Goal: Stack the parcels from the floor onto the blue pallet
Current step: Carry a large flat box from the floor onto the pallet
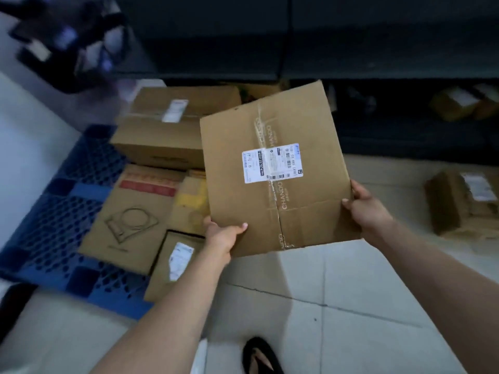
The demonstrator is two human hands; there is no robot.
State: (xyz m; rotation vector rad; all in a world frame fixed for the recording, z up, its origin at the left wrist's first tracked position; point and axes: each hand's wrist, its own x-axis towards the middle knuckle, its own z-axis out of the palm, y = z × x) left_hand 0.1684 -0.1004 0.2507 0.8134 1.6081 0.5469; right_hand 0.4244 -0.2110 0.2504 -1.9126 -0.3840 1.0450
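Observation:
I carry a large brown cardboard parcel (pixel 297 125) with a white shipping label and CHANDO tape, held in the air over the pallet's right edge. My left hand (pixel 224 234) grips its near left corner, thumb on top. My right hand (pixel 366 205) grips its right edge. The blue pallet (pixel 54 211) lies on the floor at the left. On it sit several parcels: a big box (pixel 162 125) at the back, a flat box with a line drawing (pixel 129 217), a small yellow-marked box (pixel 190 201) and a labelled box (pixel 172 263) at the front.
Two more parcels lie on the floor at the right, one near (pixel 461 203) and one further back (pixel 459 103) in shadow. Dark shelving (pixel 351 49) runs along the back. My sandalled foot (pixel 260 356) stands on the pale tiled floor.

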